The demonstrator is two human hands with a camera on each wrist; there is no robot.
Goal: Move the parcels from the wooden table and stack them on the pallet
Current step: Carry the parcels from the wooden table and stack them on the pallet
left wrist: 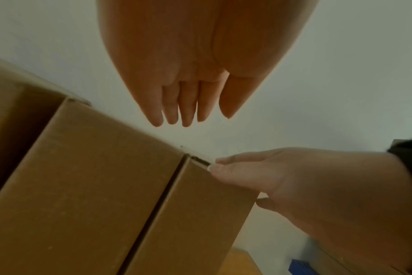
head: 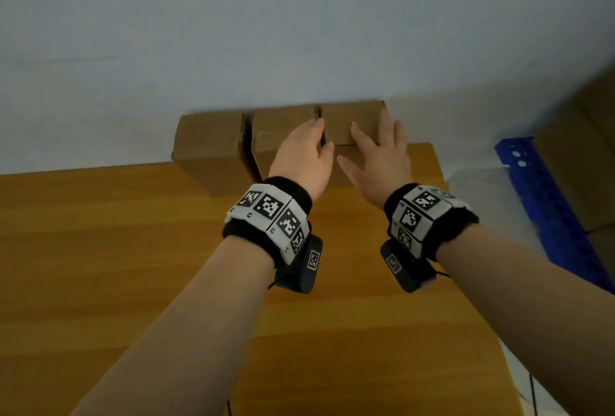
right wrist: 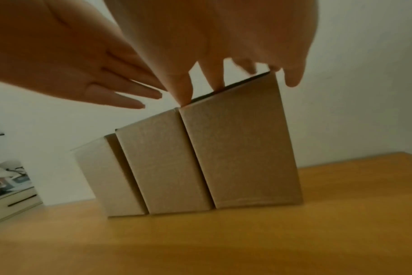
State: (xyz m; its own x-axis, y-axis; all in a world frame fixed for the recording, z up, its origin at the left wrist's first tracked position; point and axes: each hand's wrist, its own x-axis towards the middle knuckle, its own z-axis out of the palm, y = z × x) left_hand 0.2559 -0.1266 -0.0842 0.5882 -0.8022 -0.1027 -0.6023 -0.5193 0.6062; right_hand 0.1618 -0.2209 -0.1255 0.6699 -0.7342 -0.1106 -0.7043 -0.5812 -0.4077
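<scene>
Directly ahead, both hands spread flat, left hand [head: 304,156] and right hand [head: 379,162] bracket the rightmost cardboard parcel [head: 352,122], upright against the wall at the wooden desk's [head: 133,249] far edge; right fingertips [right wrist: 185,93] touch its top.

Both hands, left [head: 303,155] and right [head: 380,156], outstretched side by side, fingers straight.

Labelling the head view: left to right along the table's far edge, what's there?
Left brown cardboard parcel → middle brown cardboard parcel → left hand → right hand, fingers on the right brown cardboard parcel → blue perforated metal rack.
</scene>
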